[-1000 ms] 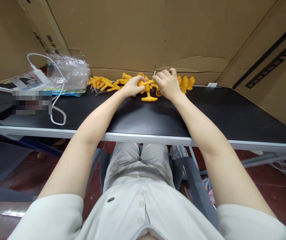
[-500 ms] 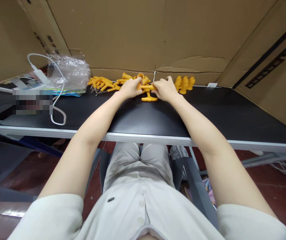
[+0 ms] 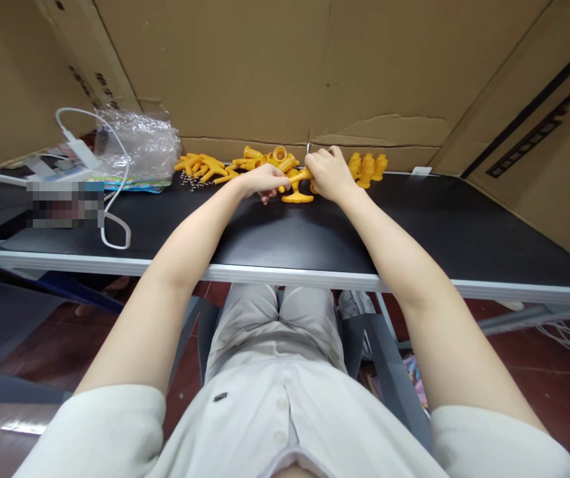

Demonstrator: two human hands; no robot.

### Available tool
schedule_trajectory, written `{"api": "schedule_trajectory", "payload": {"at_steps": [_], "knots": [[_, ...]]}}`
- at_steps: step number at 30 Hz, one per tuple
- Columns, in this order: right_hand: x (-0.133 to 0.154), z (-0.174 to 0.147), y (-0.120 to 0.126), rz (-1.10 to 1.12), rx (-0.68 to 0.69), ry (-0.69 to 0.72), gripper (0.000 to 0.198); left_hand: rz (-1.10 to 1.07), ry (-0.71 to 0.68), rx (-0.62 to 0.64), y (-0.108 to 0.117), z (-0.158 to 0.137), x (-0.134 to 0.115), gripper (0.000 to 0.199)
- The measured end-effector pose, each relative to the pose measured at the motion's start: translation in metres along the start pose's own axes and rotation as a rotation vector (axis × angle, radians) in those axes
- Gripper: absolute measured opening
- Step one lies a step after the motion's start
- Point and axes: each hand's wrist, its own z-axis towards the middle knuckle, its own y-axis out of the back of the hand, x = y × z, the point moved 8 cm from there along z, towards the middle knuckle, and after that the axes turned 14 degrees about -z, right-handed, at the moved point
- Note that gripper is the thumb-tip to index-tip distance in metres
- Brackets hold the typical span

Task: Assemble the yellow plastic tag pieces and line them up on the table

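My right hand (image 3: 329, 174) is closed round a yellow plastic part (image 3: 299, 176) that sticks out to the left from its fingers. At the left end of that part, my left hand (image 3: 266, 182) is closed in a fingertip pinch. Whether a separate small piece sits in the pinch cannot be made out. Just below, a yellow T-shaped handle-like piece (image 3: 297, 198) lies on the black table, near both hands. Behind my left hand is a heap of yellow cup-ended parts (image 3: 279, 156).
Farther left lie yellow hand-shaped parts (image 3: 208, 167) and small metal springs (image 3: 192, 182). Several yellow figure-like pieces (image 3: 366, 169) stand at the right. Clear plastic bags (image 3: 138, 143) and a white cable (image 3: 128, 166) are on the left. Cardboard (image 3: 365, 66) walls the back.
My left hand has dropped a little toward me, from a grip round the part's left end to a fingertip pinch. The right hand stays nearly in place, its fingers slightly shifted.
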Motion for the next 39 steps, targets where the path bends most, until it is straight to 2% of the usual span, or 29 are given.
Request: {"api": "schedule_trajectory", "payload": {"at_steps": [6,12,20,24,29,33,37,39], "knots": [[0.000,-0.005,-0.016,0.033,0.075,0.055,0.043,0.112,-0.142,-0.272,0.016,0.007,-0.005,0.017],[-0.002,0.000,-0.007,-0.008,0.040,-0.015,0.036,0.242,-0.253,-0.356,0.022,0.010,-0.013,0.013],[0.001,-0.001,0.017,-0.130,0.044,-0.047,0.046,0.102,-0.158,-0.262,0.020,0.020,0.001,0.021],[0.004,-0.003,0.023,-0.153,0.046,-0.026,0.051,0.014,-0.096,-0.215,0.021,0.021,0.004,0.016],[0.005,-0.004,0.027,-0.107,0.042,-0.016,0.061,-0.201,0.017,-0.093,0.018,0.018,0.011,0.025],[0.004,-0.002,0.032,-0.030,-0.024,-0.029,0.064,-0.288,0.085,-0.016,0.014,0.015,0.012,0.028],[-0.002,-0.002,0.029,-0.014,-0.043,-0.045,0.068,-0.272,0.117,-0.020,0.010,0.013,0.011,0.023],[-0.006,-0.002,0.021,0.000,-0.048,-0.029,0.064,-0.282,0.120,-0.032,0.009,0.013,0.011,0.021]]}}
